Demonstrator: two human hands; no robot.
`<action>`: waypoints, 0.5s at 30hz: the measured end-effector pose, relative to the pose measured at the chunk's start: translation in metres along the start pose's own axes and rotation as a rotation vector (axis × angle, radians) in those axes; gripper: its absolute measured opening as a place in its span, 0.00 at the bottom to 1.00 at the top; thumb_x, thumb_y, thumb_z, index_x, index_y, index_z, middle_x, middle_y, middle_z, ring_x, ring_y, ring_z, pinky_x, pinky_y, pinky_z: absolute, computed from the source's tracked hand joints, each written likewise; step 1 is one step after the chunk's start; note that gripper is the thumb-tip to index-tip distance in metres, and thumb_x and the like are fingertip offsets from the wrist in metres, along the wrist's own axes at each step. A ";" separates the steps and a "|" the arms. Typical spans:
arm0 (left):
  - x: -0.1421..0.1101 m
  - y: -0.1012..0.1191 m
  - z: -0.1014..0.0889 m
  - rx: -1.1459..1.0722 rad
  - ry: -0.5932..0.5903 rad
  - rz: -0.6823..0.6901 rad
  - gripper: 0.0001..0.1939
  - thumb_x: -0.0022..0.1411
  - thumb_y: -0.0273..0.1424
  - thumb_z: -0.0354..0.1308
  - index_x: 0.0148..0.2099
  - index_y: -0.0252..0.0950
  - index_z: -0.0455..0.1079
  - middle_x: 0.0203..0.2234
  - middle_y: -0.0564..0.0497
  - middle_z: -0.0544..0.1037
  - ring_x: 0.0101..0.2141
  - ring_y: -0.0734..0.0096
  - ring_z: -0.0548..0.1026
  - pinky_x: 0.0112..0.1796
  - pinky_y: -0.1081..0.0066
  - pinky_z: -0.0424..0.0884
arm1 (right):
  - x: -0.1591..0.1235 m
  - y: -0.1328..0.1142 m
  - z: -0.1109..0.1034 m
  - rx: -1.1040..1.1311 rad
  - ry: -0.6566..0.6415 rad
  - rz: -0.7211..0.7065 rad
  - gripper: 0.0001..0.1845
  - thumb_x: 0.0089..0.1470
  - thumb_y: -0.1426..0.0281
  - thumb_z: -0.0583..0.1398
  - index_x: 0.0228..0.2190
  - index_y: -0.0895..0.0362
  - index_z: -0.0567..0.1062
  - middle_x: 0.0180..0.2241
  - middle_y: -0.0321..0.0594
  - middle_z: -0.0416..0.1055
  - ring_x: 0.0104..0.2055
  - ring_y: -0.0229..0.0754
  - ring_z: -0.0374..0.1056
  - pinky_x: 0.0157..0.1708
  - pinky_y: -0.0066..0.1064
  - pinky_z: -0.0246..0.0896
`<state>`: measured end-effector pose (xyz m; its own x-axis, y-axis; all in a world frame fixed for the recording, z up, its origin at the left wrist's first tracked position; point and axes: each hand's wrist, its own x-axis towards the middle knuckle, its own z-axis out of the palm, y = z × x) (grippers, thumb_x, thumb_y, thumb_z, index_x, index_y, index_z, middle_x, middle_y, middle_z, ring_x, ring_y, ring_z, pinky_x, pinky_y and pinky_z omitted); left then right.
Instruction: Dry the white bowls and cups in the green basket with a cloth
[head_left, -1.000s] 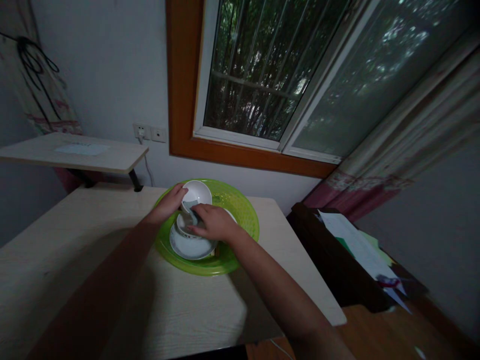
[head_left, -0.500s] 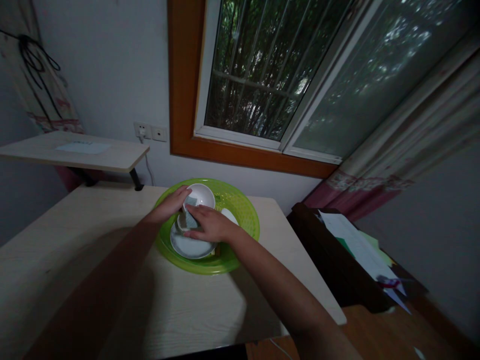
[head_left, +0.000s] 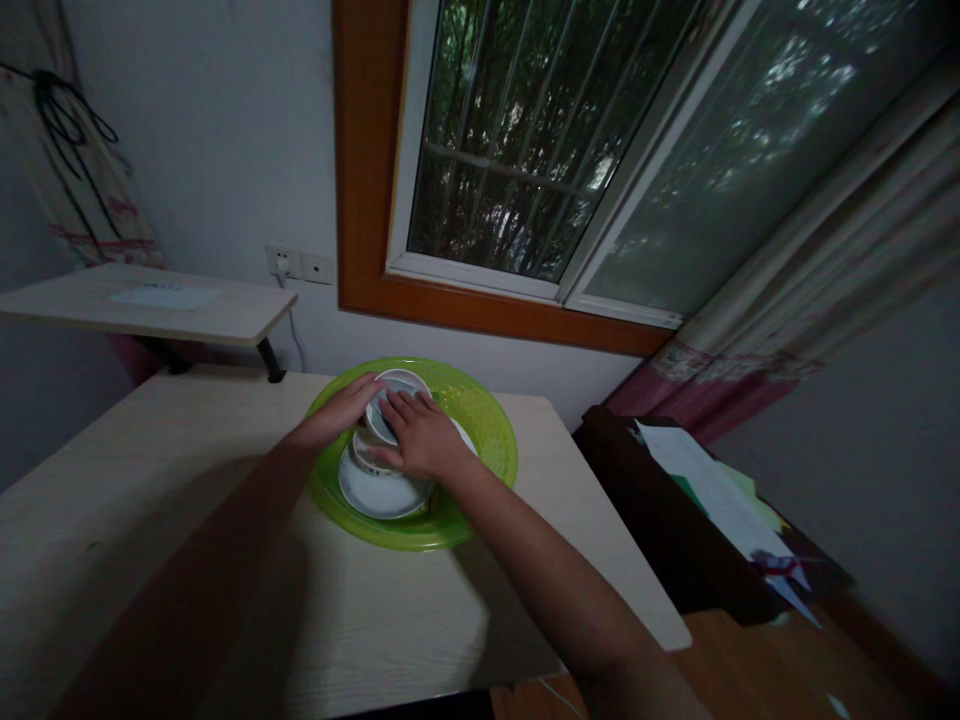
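Note:
A green plastic basin (head_left: pixel 484 425) sits on the wooden table (head_left: pixel 225 560). Inside it lie a white plate (head_left: pixel 375 493) and another small bowl (head_left: pixel 365 455) on the plate. My left hand (head_left: pixel 341 410) grips the rim of a white bowl (head_left: pixel 397 385), tilted on its side. My right hand (head_left: pixel 420 440) presses its fingers into the bowl's hollow, with a grey cloth barely showing under the fingers.
A raised wooden shelf (head_left: pixel 150 305) stands at the left with a paper on it. A wall socket (head_left: pixel 300 265) is behind the table. A dark side stand with papers (head_left: pixel 705 490) is at the right, under a window and curtain.
My right hand moved up from the lower bowl into the tilted white bowl and now covers its inside. The left hand kept its hold on the rim.

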<state>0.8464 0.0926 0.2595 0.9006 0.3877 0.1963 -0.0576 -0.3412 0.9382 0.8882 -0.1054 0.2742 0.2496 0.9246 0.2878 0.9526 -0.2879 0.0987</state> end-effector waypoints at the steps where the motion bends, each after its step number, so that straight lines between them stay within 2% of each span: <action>1: -0.001 0.002 0.000 -0.020 -0.003 0.013 0.24 0.64 0.45 0.53 0.52 0.34 0.77 0.51 0.41 0.81 0.54 0.53 0.76 0.55 0.59 0.72 | 0.000 0.000 -0.001 -0.019 0.007 0.021 0.46 0.67 0.41 0.51 0.68 0.65 0.63 0.70 0.58 0.59 0.72 0.57 0.57 0.73 0.51 0.41; 5: -0.006 0.009 -0.001 -0.055 0.023 -0.003 0.23 0.64 0.44 0.53 0.52 0.33 0.76 0.46 0.43 0.82 0.46 0.57 0.77 0.48 0.63 0.74 | 0.001 -0.002 -0.006 -0.070 0.026 0.091 0.45 0.66 0.41 0.51 0.63 0.66 0.70 0.65 0.60 0.68 0.67 0.58 0.63 0.70 0.48 0.46; 9: -0.008 0.013 -0.003 -0.052 0.037 -0.034 0.21 0.64 0.45 0.52 0.48 0.34 0.75 0.38 0.46 0.81 0.39 0.59 0.77 0.40 0.65 0.73 | 0.002 -0.007 -0.015 -0.065 -0.024 0.136 0.38 0.66 0.41 0.51 0.49 0.60 0.81 0.49 0.55 0.80 0.57 0.54 0.72 0.62 0.46 0.54; 12: -0.006 0.010 -0.005 -0.017 0.055 0.007 0.21 0.65 0.46 0.51 0.46 0.35 0.75 0.40 0.45 0.81 0.42 0.58 0.77 0.44 0.65 0.73 | 0.002 -0.008 -0.021 -0.046 -0.062 0.113 0.37 0.66 0.41 0.51 0.42 0.59 0.83 0.41 0.52 0.82 0.48 0.52 0.75 0.56 0.44 0.58; 15: -0.003 0.005 -0.005 0.020 0.053 0.034 0.23 0.66 0.46 0.50 0.49 0.35 0.76 0.47 0.44 0.82 0.48 0.56 0.77 0.51 0.62 0.71 | 0.001 -0.005 -0.023 0.033 -0.088 0.040 0.36 0.67 0.42 0.51 0.44 0.59 0.83 0.40 0.51 0.82 0.45 0.50 0.76 0.51 0.41 0.60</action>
<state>0.8407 0.0942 0.2650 0.8742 0.4203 0.2433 -0.0785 -0.3722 0.9248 0.8800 -0.1088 0.2965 0.3007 0.9312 0.2060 0.9464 -0.3181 0.0566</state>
